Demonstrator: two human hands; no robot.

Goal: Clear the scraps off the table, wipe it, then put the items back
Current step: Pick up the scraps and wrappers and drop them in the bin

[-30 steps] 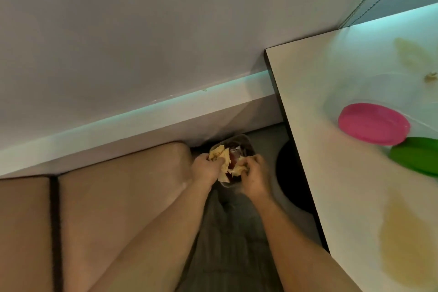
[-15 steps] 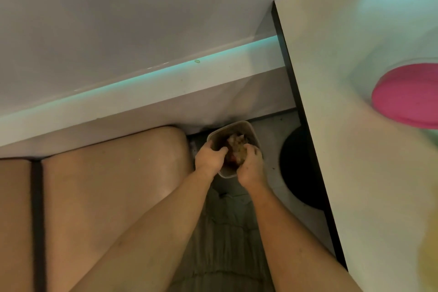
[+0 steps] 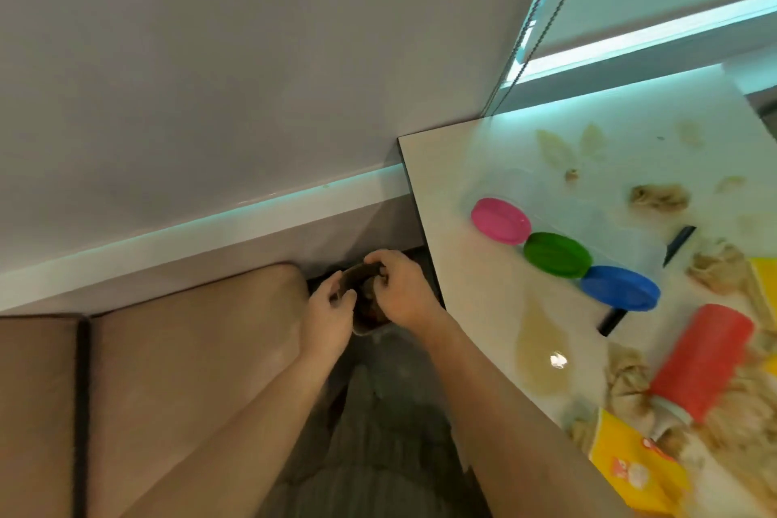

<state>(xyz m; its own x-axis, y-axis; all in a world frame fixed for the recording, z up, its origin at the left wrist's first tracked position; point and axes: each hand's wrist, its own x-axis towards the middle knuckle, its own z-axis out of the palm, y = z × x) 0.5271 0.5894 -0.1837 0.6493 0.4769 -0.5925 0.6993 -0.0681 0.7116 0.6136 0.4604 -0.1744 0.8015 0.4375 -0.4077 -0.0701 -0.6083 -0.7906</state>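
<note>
The bin [image 3: 352, 273] sits on the floor in a tight gap, with brownish scraps [image 3: 371, 302] inside it, dim and hard to make out. The left hand [image 3: 332, 309] grips its near-left rim with curled fingers. The right hand [image 3: 404, 290] curls over the far rim from above.

At the bin's 9 o'clock a tan, soft-looking sofa [image 3: 189, 349] with a rounded corner crowds it. At 12 o'clock a white skirting [image 3: 252, 219] closes the gap. At 3 o'clock the dark, thin edge of the table [image 3: 471, 307] runs close past the right wrist. Open floor lies only toward 6 o'clock, where a grey ribbed rug [image 3: 378, 454] shows between the forearms.

The tabletop is white and glossy with a sharp square corner. Along it toward 4 o'clock sit three round plastic lids touching in a row: pink [image 3: 500, 221], green [image 3: 557, 255] and blue [image 3: 620, 287]. A pale yellowish spill [image 3: 540, 349] spreads near the table edge. Farther out a red cylinder [image 3: 702, 362] lies tilted among crumpled beige wads [image 3: 658, 198], beside a yellow packet [image 3: 630, 467].
</note>
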